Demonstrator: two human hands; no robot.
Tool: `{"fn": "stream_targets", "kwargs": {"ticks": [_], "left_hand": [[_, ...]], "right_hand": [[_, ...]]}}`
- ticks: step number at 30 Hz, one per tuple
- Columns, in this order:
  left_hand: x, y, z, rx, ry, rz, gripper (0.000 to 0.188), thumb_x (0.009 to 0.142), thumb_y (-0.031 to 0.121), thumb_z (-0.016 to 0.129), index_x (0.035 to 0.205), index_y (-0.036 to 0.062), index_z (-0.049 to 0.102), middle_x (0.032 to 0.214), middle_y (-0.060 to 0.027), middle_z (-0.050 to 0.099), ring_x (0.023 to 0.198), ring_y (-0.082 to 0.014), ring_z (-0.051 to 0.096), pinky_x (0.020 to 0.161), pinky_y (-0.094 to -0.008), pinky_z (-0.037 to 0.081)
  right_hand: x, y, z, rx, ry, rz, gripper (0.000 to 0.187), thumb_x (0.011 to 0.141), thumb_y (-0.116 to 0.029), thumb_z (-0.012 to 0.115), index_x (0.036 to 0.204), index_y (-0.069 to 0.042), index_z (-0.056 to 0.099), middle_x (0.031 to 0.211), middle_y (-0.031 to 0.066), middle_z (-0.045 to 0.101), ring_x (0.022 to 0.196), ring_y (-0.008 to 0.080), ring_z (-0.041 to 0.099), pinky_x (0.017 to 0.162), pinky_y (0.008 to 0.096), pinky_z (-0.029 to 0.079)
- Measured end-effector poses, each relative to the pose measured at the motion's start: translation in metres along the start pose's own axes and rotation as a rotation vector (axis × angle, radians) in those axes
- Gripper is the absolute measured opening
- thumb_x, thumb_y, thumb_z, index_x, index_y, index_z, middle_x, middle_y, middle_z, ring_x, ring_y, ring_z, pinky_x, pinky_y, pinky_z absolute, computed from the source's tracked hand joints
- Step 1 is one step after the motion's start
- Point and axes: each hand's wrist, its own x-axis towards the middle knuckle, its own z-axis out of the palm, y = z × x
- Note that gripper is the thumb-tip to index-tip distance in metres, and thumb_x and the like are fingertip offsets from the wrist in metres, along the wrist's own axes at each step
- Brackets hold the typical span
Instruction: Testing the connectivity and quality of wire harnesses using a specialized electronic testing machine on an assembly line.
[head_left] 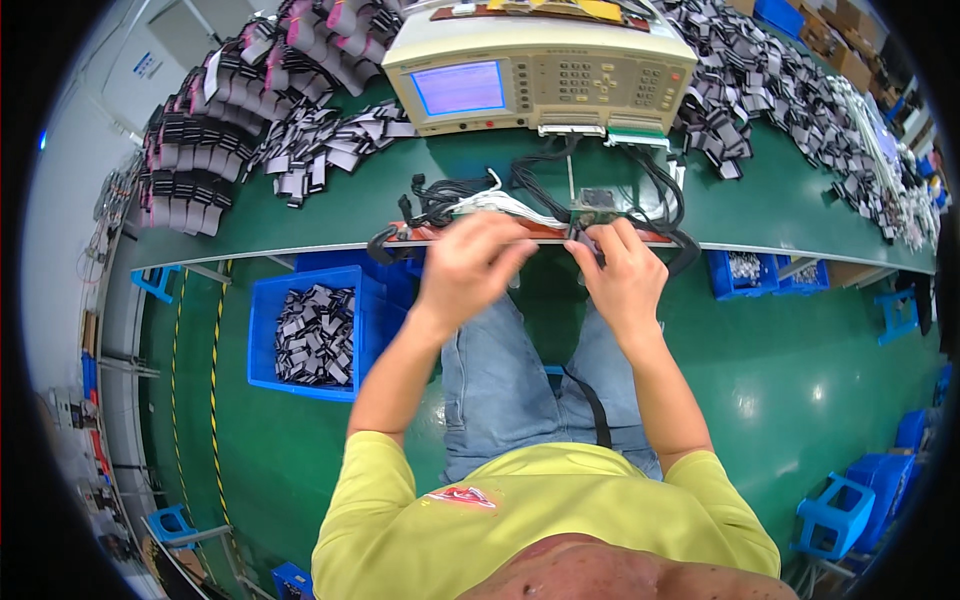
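At the bench's front edge, my right hand pinches a short grey ribbon cable, mostly covered by the fingers. It is held against a small test fixture with a dark top and a clear plate. My left hand hovers just left of it, in front of a bundle of white wires. Its fingers are curled and smeared by motion, so whether anything is in them cannot be seen. Black cables run from the fixture area up to a beige bench tester with a lit screen.
Ribbon cables are stacked in rows and heaped on the left of the green bench. Another large heap covers the right. A blue bin of ribbon cables stands below left, and blue stools stand on the floor.
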Motion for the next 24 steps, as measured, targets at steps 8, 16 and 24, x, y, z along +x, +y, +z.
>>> {"fn": "stream_targets", "kwargs": {"ticks": [8,16,24], "left_hand": [[0.022,-0.205,-0.111,0.611,0.049,-0.167,0.023,0.087,0.007,0.077,0.107,0.0017,0.069,0.108,-0.0147,0.071,0.103,-0.0348,0.068,0.089,-0.0425,0.055],[0.021,-0.282,-0.078,0.897,-0.228,-0.025,0.047,0.093,0.026,0.074,0.137,0.0143,0.065,0.154,-0.0082,0.056,0.15,-0.0278,0.044,0.122,-0.0571,0.029],[0.014,-0.296,-0.074,0.812,-0.092,-0.025,0.016,0.096,0.02,0.072,0.111,0.0145,0.074,0.139,-0.0048,0.064,0.141,-0.0262,0.052,0.119,-0.0538,0.032]], "right_hand": [[-0.006,-0.004,0.0,0.056,-0.004,0.001,0.017,0.09,-0.021,0.081,0.095,-0.009,0.07,0.087,0.0051,0.063,0.068,0.0295,0.066,0.06,0.0394,0.051],[-0.006,-0.004,-0.001,0.0,-0.019,-0.04,0.016,0.089,-0.019,0.079,0.097,-0.009,0.07,0.09,0.0047,0.062,0.07,0.0286,0.068,0.059,0.0407,0.053],[-0.005,-0.009,0.003,-0.056,-0.064,0.001,0.017,0.089,-0.019,0.079,0.091,-0.008,0.066,0.089,0.0076,0.061,0.072,0.0311,0.068,0.061,0.0425,0.054]]}}
